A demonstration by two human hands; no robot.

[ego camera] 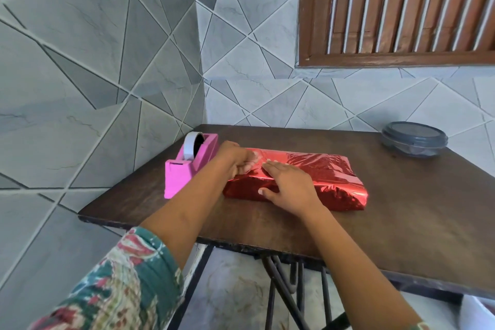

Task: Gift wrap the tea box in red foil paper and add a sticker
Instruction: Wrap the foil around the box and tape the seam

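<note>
The tea box (338, 197) lies flat on the dark brown tabletop (396, 217), about midway between the left and right edges and closer to the far edge than the near one. It is covered all over by the red foil paper (318, 166), which is creased and shiny on top and folded down over the right end.

The left hand (234, 161) sits at the box's left end. Its fingers are curled inward, and they seem to pinch a fold of the foil against the top face, though the blur there makes the grip hard to read. The right hand (289, 185) rests flat on the left half of the top, palm down. Its fingers are straight and close together, pointing towards the left hand, and its thumb reaches down the near side face; it presses rather than grips.

A pink tape dispenser (182, 171) with a white roll (190, 146) stands near the far left corner, just beside the left hand. A grey lidded container (413, 142) sits at the far right corner, well apart from the box. A patterned sleeve (128, 284) covers the left upper arm.
</note>
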